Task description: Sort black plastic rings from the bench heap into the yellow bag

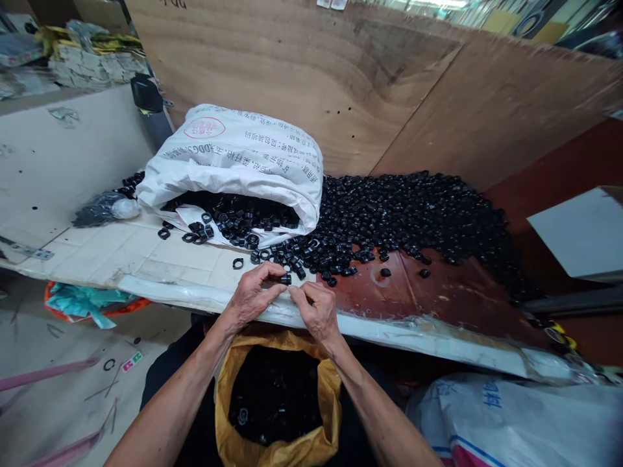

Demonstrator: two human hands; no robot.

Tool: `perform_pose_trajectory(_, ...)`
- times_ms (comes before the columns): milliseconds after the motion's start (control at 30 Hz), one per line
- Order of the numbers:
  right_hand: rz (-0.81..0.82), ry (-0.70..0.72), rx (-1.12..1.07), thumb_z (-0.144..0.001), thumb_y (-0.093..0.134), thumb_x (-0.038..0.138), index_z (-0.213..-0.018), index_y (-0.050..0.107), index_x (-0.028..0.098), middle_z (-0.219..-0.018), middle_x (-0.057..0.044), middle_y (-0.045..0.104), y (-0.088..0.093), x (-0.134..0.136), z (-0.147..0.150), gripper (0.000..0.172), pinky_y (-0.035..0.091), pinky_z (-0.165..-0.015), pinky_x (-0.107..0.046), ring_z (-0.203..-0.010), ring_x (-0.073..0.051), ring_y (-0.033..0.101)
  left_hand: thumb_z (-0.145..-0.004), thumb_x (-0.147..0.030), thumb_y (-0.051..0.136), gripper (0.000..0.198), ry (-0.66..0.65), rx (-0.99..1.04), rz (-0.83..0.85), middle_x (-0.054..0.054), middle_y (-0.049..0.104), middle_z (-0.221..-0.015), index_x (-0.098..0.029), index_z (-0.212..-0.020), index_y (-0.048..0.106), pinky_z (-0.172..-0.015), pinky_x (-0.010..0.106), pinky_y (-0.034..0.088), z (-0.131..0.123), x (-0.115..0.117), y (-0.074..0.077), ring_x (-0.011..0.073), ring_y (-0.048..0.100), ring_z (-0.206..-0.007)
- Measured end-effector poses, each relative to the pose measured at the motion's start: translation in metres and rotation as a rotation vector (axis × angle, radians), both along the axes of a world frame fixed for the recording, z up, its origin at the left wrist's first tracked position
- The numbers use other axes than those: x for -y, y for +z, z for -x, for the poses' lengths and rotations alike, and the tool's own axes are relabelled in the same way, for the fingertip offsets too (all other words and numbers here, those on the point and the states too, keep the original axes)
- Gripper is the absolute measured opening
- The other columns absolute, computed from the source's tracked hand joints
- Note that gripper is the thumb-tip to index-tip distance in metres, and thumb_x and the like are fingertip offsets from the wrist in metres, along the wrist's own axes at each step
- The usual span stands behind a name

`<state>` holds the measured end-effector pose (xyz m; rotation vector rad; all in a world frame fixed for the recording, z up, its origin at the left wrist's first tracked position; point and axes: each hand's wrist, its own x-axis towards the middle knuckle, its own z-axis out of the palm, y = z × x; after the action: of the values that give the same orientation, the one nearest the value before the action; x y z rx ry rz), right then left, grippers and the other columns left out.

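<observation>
My left hand (pixel 252 293) pinches a small black ring (pixel 285 279) between thumb and fingers at the table's near edge. My right hand (pixel 317 309) meets it from the right, its fingertips touching the same ring. Just beyond lies a large heap of black rings (pixel 413 214) spread over the red-brown table top (pixel 438 298). A white woven sack (pixel 243 162) lies on its side at the left, rings spilling from its mouth. Below my hands a yellow bag (pixel 272 395) stands open, with black rings inside it.
A plywood wall (pixel 341 78) closes the back. A white sack with blue print (pixel 511 421) sits at lower right, a pale box (pixel 584 233) at right. At left a small plastic bag of dark parts (pixel 102 209) lies on the white covering (pixel 146 259).
</observation>
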<state>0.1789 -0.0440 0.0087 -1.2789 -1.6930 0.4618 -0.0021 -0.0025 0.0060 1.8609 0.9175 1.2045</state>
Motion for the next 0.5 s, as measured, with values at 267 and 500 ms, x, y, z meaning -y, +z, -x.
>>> perform_pose_trajectory(267,0.006,0.004,-0.081,-0.091,0.064,0.031,-0.078,0.068,0.021,-0.065,0.001,0.06,0.0033,0.0011,-0.0001,0.017,0.048,-0.065,-0.029,-0.06,-0.015,0.054,-0.085,-0.016,0.068,0.018,-0.011,0.0,0.007,0.006,0.069,-0.1,-0.018,-0.102,0.066,-0.08,0.028,0.054,-0.0002,0.0006,0.0023,0.0166,0.067,-0.089)
perform_pose_trajectory(500,0.036,0.05,-0.168,-0.09,0.057,0.024,-0.095,0.07,0.02,-0.081,-0.004,0.069,-0.0004,-0.0031,0.0031,0.014,0.052,-0.068,-0.029,-0.072,-0.018,0.064,-0.088,-0.015,0.064,0.015,-0.112,-0.06,0.001,0.007,0.069,-0.1,-0.017,-0.103,0.066,-0.084,0.03,0.052,0.0008,0.0016,0.0092,0.0173,0.065,-0.091)
